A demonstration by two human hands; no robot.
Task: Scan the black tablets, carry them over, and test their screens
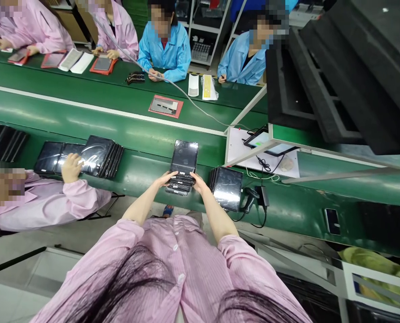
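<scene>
Directly in front of me is a fanned stack of black tablets (184,157), with small white labels along the near edges. My left hand (165,179) grips its left side, thumb on top near the front edge. On the opposite side my right hand (198,181) holds the stack the same way. The undersides of my fingers are hidden. Just right of my right hand leans another group of shiny black tablets (228,188), looking film-wrapped.
A barcode scanner (250,199) and a black power adapter (263,197) lie right of the tablets, with a phone (332,221) farther right. More tablets (100,154) stand at left, by a co-worker's hand (72,167). A metal-framed rack (270,130) rises at right.
</scene>
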